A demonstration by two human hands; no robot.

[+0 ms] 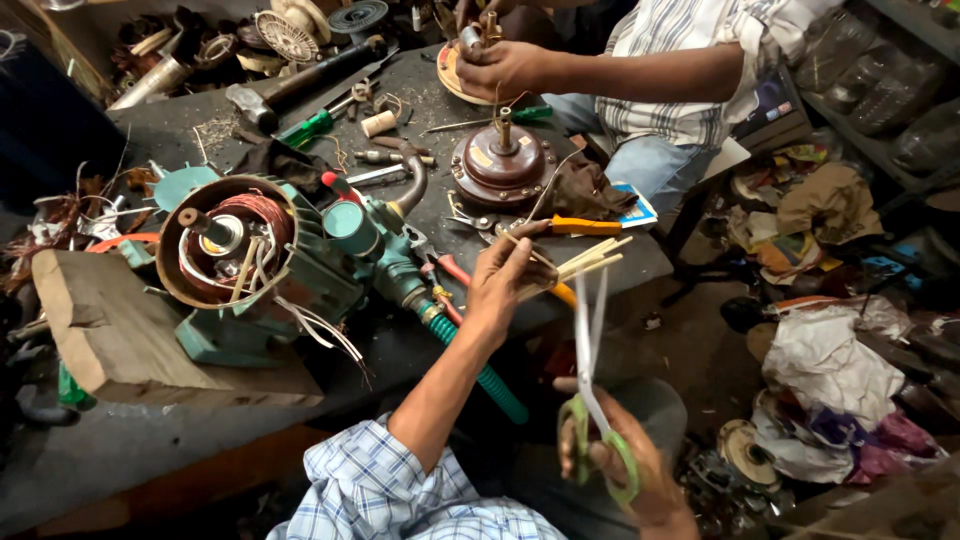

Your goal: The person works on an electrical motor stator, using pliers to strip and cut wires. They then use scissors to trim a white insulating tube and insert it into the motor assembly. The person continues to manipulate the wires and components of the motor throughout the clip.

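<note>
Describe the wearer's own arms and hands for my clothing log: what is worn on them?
Both hands are bare, without gloves. The left hand leads back along a bare forearm to a short sleeve of blue-and-white checked cloth. The right hand shows no sleeve in view. No watch or rings can be made out.

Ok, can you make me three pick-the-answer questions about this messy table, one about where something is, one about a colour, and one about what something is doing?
1. Where is the motor with copper wire?
A. left of the left hand
B. on the floor
C. in the other person's lap

2. What colour are the scissors' handles?
A. red
B. green
C. black

3. How are the scissors' blades?
A. closed
B. open
C. broken off

Answers:
1. A, the motor sits on the table, left of the left hand.
2. B, green loops show around the right hand's fingers.
3. B, the two blades spread apart, pointing up at the sticks the left hand holds.
</note>
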